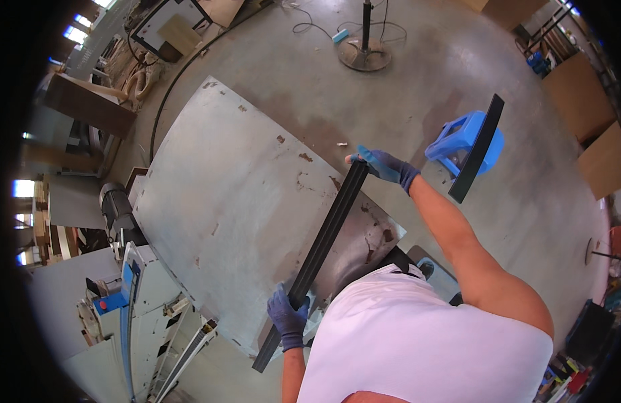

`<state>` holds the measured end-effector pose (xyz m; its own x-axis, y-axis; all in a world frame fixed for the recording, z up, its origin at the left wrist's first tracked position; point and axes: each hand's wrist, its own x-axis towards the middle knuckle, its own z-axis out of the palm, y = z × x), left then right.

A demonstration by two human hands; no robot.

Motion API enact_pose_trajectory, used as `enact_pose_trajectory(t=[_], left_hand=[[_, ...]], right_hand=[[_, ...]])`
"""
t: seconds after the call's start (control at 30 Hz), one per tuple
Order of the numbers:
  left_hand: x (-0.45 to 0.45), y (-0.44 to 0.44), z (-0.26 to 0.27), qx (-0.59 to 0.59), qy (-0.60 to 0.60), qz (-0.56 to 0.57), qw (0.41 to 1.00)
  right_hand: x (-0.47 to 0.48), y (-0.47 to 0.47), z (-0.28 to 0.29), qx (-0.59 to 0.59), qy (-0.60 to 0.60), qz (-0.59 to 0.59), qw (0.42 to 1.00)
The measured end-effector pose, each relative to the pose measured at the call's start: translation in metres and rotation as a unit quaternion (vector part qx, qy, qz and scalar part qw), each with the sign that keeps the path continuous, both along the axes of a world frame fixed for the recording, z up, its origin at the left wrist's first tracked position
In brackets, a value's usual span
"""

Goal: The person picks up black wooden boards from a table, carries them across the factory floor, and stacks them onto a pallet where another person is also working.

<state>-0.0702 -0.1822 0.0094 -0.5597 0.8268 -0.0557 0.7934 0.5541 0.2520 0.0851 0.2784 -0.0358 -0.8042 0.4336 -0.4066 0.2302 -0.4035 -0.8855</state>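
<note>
A long black strip bundle (325, 242), its material not clear, slants over the near part of a worn metal-topped table (215, 166). My left hand (289, 312), in a dark blue glove, grips it near its lower end. At the upper end, by the table's right edge, my right hand (383, 164) in a similar glove holds the strip, with fingers partly hidden behind it. To the right, a separate flat black strip (476, 148) lies across a blue plastic stool (459, 141).
A machine with a blue control box (110, 303) and a motor (115, 206) stand left of the table. A round metal stand base (365, 53) and a cable are on the floor ahead. Cardboard boxes (580, 95) stand at the right.
</note>
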Motion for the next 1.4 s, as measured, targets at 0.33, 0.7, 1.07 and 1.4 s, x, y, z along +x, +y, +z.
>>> enact_pose_trajectory(t=[0.33, 0.7, 1.07, 1.4], left_hand=[[0.019, 0.118, 0.005, -0.030, -0.012, -0.010, 0.999], [0.028, 0.131, -0.009, -0.034, -0.003, 0.008, 0.999], [0.027, 0.132, -0.015, -0.053, -0.009, 0.016, 0.998], [0.026, 0.139, -0.014, -0.018, 0.017, 0.004, 1.000]], right_hand=[[-0.002, 0.014, -0.005, 0.058, -0.008, 0.094, 0.994], [-0.003, 0.026, -0.023, -0.102, -0.047, 0.015, 0.993], [-0.026, -0.007, 0.003, 0.494, -0.130, -0.013, 0.860], [-0.025, 0.036, -0.091, 0.415, -0.055, -0.067, 0.906]])
